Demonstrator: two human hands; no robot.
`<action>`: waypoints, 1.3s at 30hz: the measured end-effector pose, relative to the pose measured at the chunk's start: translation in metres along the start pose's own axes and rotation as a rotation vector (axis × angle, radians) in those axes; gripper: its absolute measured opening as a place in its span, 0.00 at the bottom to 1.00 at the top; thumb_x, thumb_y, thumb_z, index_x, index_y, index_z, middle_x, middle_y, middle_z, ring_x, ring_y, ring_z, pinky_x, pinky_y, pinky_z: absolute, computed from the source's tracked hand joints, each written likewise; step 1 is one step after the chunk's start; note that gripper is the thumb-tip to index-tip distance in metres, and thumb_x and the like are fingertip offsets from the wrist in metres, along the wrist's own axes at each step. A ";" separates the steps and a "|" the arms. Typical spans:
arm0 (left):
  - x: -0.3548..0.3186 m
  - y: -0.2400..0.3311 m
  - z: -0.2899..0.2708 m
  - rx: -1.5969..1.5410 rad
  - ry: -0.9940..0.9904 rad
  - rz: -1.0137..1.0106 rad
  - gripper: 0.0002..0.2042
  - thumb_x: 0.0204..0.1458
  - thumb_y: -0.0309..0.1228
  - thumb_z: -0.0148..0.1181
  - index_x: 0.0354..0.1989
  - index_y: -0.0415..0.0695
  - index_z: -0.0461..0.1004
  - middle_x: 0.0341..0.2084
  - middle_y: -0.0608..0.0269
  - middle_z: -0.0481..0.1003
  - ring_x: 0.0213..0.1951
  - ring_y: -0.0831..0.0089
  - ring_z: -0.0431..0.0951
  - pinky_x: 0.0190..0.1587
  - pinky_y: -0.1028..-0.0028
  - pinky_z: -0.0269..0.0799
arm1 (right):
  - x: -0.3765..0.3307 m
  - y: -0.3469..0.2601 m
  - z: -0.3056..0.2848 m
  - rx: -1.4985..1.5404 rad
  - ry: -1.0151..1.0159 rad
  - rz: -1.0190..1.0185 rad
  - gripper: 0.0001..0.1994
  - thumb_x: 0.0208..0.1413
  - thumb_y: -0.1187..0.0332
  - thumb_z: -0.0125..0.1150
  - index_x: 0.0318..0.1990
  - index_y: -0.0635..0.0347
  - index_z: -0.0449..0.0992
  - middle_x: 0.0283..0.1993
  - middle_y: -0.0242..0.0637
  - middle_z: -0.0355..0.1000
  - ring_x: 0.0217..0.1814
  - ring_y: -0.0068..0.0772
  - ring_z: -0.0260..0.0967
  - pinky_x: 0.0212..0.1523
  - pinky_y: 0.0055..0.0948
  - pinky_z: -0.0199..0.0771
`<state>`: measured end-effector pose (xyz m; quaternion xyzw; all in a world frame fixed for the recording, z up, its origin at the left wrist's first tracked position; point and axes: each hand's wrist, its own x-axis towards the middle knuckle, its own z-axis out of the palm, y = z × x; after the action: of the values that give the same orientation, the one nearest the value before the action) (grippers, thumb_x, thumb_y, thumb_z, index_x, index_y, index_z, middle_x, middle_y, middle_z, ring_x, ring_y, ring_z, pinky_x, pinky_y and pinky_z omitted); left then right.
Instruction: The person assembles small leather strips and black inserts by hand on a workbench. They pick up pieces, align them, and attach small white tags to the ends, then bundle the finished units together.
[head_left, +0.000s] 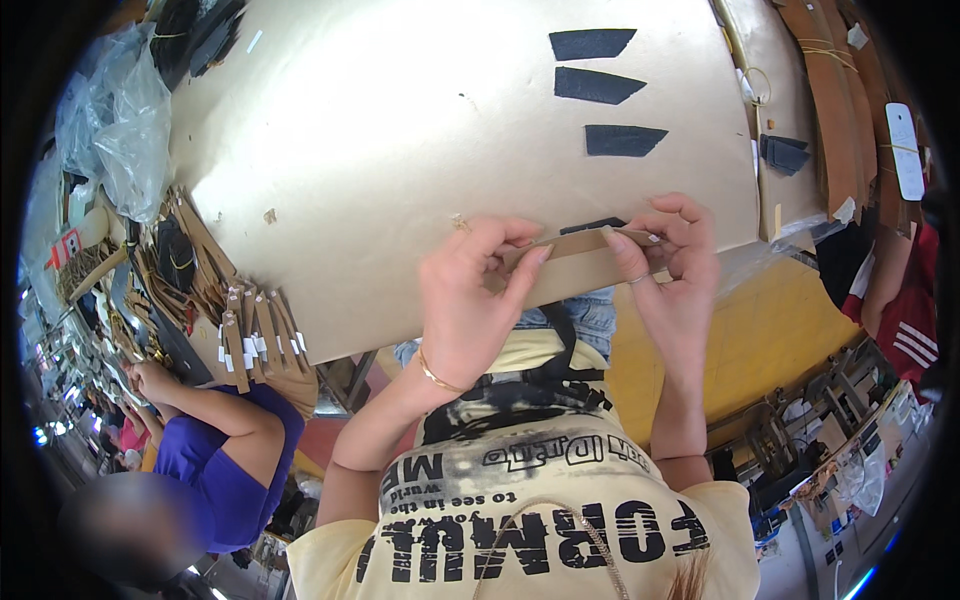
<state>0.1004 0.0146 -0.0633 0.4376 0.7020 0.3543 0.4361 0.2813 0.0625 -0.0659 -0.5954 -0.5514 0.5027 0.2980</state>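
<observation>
Near the front edge of the table, my left hand (468, 300) and my right hand (676, 262) hold a narrow tan strip (580, 243) between them. Each hand pinches one end between thumb and fingers. The strip runs crosswise and looks like leather or card; I cannot tell which. Just beyond it a dark piece (597, 226) shows, mostly hidden by the strip. Farther back lie three flat black pieces with slanted ends, one (625, 140) nearest, another (598, 85) in the middle and the last (592, 44) farthest.
The table (370, 200) has a pale, shiny cover. Bundled tan strips (262, 335) with white tags lie at its left edge, beside a clear plastic bag (130, 120). Small black pieces (784, 154) and long brown strips (835, 90) lie at right. A person in purple (235, 465) works at left.
</observation>
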 end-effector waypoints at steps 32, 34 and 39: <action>-0.015 -0.003 0.024 0.661 0.034 0.500 0.16 0.42 0.17 0.60 0.44 0.36 0.76 0.42 0.54 0.70 0.37 0.61 0.77 0.35 0.69 0.76 | -0.005 0.001 -0.009 -0.156 -0.005 -0.122 0.20 0.56 0.78 0.65 0.53 0.63 0.64 0.38 0.35 0.74 0.38 0.20 0.73 0.36 0.19 0.73; -0.015 -0.001 0.023 0.675 0.032 0.513 0.17 0.42 0.16 0.60 0.44 0.36 0.76 0.42 0.53 0.70 0.37 0.61 0.77 0.36 0.69 0.75 | -0.004 0.003 -0.015 -0.081 0.031 -0.057 0.20 0.57 0.77 0.64 0.54 0.63 0.64 0.36 0.36 0.75 0.36 0.22 0.74 0.36 0.21 0.75; -0.016 0.001 0.025 0.655 0.006 0.439 0.20 0.44 0.14 0.59 0.48 0.39 0.77 0.42 0.54 0.70 0.39 0.57 0.78 0.39 0.65 0.77 | -0.001 0.010 -0.016 0.004 0.070 -0.035 0.20 0.58 0.76 0.64 0.55 0.64 0.63 0.34 0.36 0.76 0.34 0.22 0.74 0.35 0.21 0.74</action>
<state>0.1273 0.0030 -0.0665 0.6923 0.6689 0.1975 0.1852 0.3001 0.0623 -0.0691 -0.6024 -0.5497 0.4775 0.3270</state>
